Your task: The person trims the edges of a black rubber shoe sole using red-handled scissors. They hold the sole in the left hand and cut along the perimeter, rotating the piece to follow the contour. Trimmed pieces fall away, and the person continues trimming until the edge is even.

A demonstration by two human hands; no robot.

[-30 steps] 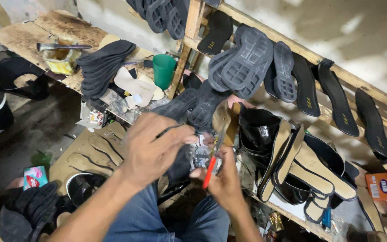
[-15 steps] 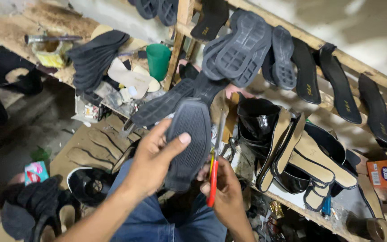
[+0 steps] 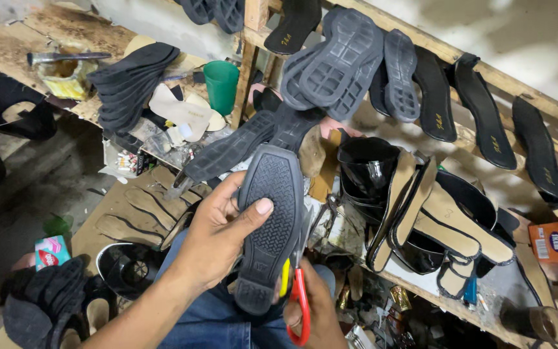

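Your left hand (image 3: 217, 236) grips the dark rubber sole (image 3: 269, 226) tread-up over your lap, thumb across the tread; right hand (image 3: 311, 313), just below the sole's heel end, is closed on the red-handled scissors (image 3: 297, 304), w/ blades at the sole's right edge. Keep the sole steady & thumb clear of the blades, cutting in short bites along the edge. Behind the sole, a cluttered wooden rack (image 3: 485, 71) carries more soles, w/ a green cup (image 3: 221, 77) up-left of it.

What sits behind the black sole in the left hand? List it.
Behind the black sole held by the left hand: red-handled scissors in the right hand, blue jeans. The scissor blades are covered.
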